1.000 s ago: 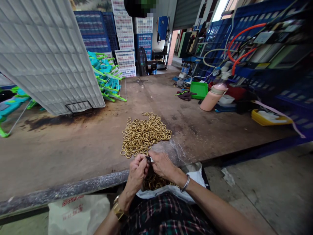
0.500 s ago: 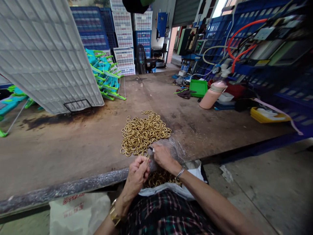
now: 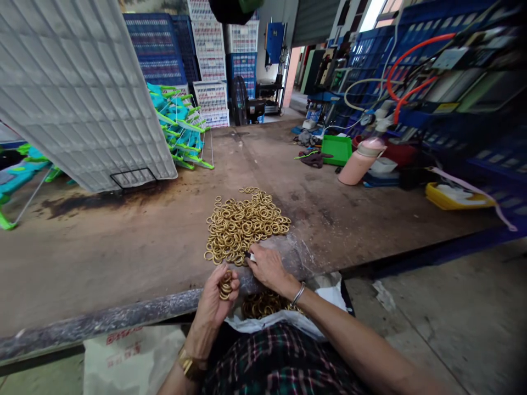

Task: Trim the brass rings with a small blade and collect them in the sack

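Observation:
A heap of brass-coloured rings (image 3: 245,222) lies on the brown worktable. In front of it, my left hand (image 3: 212,299) is turned palm up, fingers curled round several loose rings (image 3: 225,286). My right hand (image 3: 269,267) is at the heap's near edge, closed on a small black-and-white tool (image 3: 250,257) whose exact kind I cannot make out. Below both hands, an open white bag (image 3: 280,317) at the table's front edge holds more rings (image 3: 263,303), partly hidden by my right forearm.
A tall ribbed grey panel (image 3: 94,99) stands at the left, with turquoise-and-green frames (image 3: 181,126) behind it. To the right are a pink bottle (image 3: 357,164), a green tray (image 3: 336,150) and a yellow tray (image 3: 457,197). Stacked crates (image 3: 209,66) stand beyond the table.
My left hand has moved left and turned palm up, so the rings in it now show. My right hand has shifted slightly left along the heap's near edge.

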The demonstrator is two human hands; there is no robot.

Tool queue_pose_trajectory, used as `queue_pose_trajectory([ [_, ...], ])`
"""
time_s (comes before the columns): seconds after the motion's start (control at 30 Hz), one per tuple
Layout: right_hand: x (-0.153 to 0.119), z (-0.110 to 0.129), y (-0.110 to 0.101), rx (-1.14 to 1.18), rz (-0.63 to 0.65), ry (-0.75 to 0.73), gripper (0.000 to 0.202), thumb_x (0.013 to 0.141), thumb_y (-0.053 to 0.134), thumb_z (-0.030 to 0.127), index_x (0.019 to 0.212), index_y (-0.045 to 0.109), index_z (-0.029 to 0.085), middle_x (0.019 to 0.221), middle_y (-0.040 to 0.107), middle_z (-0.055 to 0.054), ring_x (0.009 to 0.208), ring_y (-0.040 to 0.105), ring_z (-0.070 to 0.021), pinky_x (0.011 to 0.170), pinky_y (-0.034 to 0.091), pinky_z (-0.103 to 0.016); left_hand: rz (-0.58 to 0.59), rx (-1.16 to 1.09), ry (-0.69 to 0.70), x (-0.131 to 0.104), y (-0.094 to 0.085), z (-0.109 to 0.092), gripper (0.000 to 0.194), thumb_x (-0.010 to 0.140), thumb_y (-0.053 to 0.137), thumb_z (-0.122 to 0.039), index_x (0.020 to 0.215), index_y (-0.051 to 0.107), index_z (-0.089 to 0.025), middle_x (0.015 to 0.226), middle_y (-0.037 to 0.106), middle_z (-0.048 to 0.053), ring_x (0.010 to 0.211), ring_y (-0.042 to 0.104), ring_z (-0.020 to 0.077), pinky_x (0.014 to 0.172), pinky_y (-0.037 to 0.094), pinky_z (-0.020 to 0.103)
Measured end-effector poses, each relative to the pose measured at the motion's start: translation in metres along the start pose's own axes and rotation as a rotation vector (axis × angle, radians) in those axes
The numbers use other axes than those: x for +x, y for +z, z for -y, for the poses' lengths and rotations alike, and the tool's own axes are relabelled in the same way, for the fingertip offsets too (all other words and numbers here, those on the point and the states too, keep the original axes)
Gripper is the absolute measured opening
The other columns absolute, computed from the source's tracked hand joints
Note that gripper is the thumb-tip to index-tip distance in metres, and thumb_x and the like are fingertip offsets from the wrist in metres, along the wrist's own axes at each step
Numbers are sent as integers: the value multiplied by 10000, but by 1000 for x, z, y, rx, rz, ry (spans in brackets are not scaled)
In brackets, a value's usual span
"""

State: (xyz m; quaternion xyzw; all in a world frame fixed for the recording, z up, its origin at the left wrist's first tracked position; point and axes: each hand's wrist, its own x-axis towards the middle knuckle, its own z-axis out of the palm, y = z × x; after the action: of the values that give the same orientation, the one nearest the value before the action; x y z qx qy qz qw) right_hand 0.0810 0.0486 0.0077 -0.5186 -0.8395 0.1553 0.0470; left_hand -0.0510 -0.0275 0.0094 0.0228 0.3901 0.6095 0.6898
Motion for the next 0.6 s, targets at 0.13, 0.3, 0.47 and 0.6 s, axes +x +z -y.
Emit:
queue_pose_trajectory([
  [0.13,3,0,1,-16,-10,12,174,831,420,194,977,516,185,876,657,-63,762,601,-173,625,327,-260,53,-37,-30,1,-2,-1,237,633,695,-224,801,544,-152,610,560,-10,478,490,72,359,274,131],
  [0.3,4,-5,5,41,-68,-19,170,788,436,166,928,532,182,888,637,-73,745,572,-171,613,315,-259,50,-22,-36,1,1,-1,246,615,726,-256,689,525,-136,637,573,4,532,535,84,359,278,125],
  [0.47,4,-15,8,302,-104,-9,146,758,443,133,853,543,180,756,599,-28,679,522,-138,601,314,-230,53,121,38,3,5,3,273,577,754,-247,707,536,-146,666,596,1,537,542,78,351,248,120],
  [0.6,4,-20,7,605,-129,13,83,716,456,145,744,529,174,663,534,13,626,478,-119,587,328,-214,-37,423,245,3,8,10,254,610,718,-307,773,599,-152,515,522,-57,399,420,48,345,243,148],
])
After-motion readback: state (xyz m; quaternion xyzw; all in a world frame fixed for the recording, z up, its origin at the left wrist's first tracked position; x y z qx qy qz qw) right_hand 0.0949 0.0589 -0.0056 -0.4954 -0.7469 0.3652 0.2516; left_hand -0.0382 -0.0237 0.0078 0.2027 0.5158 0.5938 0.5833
